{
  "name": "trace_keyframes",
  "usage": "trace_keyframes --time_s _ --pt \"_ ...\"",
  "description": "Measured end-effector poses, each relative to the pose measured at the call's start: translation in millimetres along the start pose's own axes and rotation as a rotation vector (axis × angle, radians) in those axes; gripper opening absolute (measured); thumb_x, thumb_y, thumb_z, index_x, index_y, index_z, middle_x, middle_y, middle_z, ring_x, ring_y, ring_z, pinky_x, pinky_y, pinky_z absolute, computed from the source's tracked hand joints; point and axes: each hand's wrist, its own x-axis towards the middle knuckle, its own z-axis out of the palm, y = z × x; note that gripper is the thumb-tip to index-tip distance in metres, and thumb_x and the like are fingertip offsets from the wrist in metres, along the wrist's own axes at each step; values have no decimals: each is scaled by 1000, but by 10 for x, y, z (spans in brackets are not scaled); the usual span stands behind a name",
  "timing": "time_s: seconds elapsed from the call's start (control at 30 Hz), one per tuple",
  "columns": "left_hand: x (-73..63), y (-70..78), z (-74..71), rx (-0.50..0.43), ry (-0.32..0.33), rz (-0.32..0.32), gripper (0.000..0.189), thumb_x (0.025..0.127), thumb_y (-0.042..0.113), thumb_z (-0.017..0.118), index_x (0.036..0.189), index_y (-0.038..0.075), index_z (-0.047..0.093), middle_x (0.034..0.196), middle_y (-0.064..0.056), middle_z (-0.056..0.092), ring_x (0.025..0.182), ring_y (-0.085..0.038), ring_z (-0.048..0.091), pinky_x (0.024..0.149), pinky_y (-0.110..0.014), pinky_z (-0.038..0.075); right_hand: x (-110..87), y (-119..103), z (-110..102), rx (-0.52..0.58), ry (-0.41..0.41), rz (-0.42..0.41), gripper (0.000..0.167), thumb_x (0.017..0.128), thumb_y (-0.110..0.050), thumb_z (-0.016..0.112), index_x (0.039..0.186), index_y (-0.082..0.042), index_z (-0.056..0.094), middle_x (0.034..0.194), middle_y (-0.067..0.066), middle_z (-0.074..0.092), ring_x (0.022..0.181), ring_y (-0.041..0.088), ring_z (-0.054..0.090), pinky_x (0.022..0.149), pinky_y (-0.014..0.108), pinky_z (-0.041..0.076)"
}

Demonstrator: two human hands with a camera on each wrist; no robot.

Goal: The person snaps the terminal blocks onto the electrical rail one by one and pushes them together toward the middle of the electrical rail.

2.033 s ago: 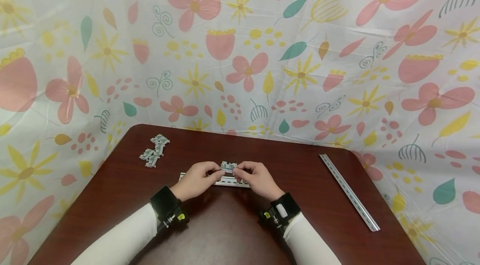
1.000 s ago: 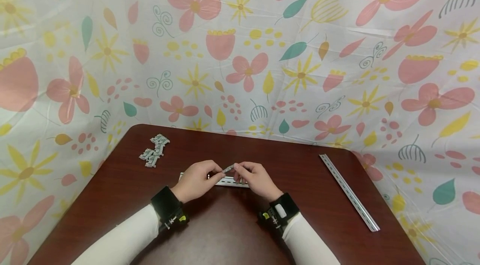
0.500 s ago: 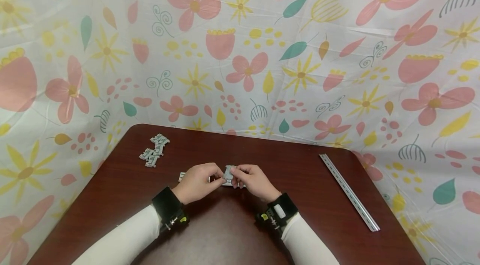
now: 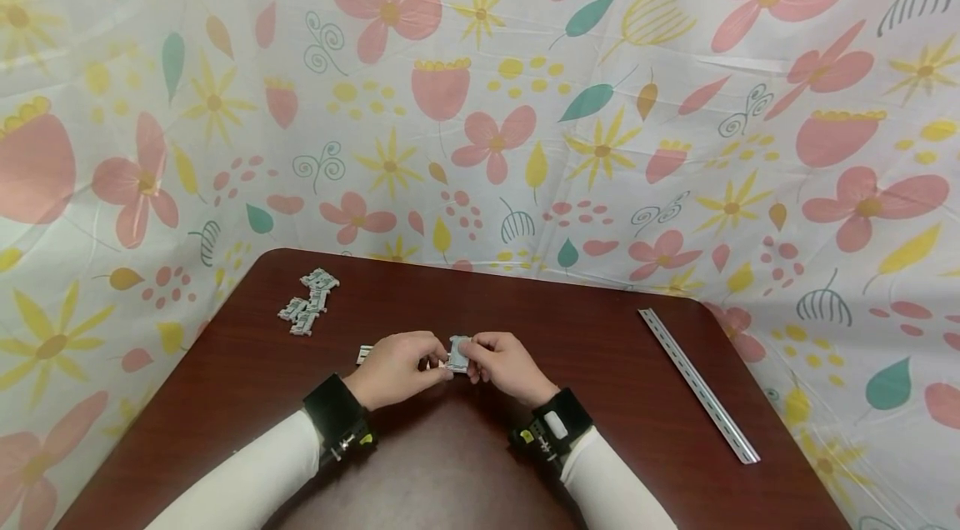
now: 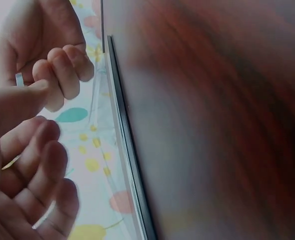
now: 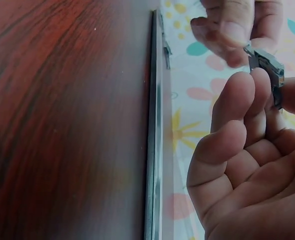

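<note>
In the head view, my right hand [image 4: 510, 363] pinches a grey DIN-rail terminal block [image 4: 459, 355] between thumb and fingers, its flat side facing up. The thumb and index finger of my left hand [image 4: 397, 367] pinch the block's left edge. In the right wrist view the terminal block [image 6: 267, 67] appears nearly edge-on between both hands' fingertips. Below the hands lies a short slotted metal DIN rail [image 4: 365, 353]; its left end shows, while the hands and block cover most of the rest. The left wrist view shows only a sliver of the block.
Several grey terminal blocks [image 4: 306, 305] lie in a loose cluster at the table's back left. A longer slotted DIN rail [image 4: 697, 384] lies slanted on the right side of the brown table [image 4: 480, 463]. A flower-patterned curtain [image 4: 495, 138] hangs behind the table.
The terminal block has been turned between my hands, from printed side showing through edge-on to its flat grey side. Both hands have come slightly lower, bringing it over the short rail.
</note>
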Motion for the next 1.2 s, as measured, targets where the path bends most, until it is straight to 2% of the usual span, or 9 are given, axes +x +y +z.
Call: trace_keyframes --time_s 0.13,0.27,0.47,0.73,0.97,1.2 --pt "-6 -79 19 81 -25 -32 24 94 30 92 110 15 82 96 7 72 87 -11 68 79 -34 57 -9 15 -9 -30 20 14 45 111 -37 69 83 -3 73 73 12 71 74 48 67 59 28 47" --pt "-18 -182 37 152 -31 -64 29 91 34 94 110 16 84 100 5 71 93 -15 65 83 -39 55 -23 19 -11 -63 42 23 44 112 -36 67 81 -6 71 70 10 69 67 38 65 55 28 43" --pt "-41 -259 -1 144 -89 -153 34 89 35 96 112 14 84 105 3 68 98 -19 60 82 -38 54 -3 44 15 -148 76 22 42 113 -33 63 78 -9 68 68 5 69 56 20 56 54 29 40" --pt "-65 -284 -72 105 -135 -228 33 90 28 95 115 11 83 112 -2 70 107 -25 63 87 -44 57 43 19 80 -264 89 9 42 112 -29 60 73 -13 63 64 2 65 54 18 54 55 29 41" --pt "-72 -330 -76 100 -143 -232 28 92 23 93 115 12 84 114 -1 72 108 -25 63 87 -42 58 138 -34 146 -364 60 11 42 113 -28 58 74 -14 66 61 -3 62 55 16 57 57 30 43" --pt "-56 -340 -71 109 -129 -165 16 93 12 90 109 13 86 107 1 74 101 -22 64 87 -40 58 261 -107 245 -416 53 35 45 112 -24 58 67 -18 53 59 -1 60 53 18 60 55 30 41"
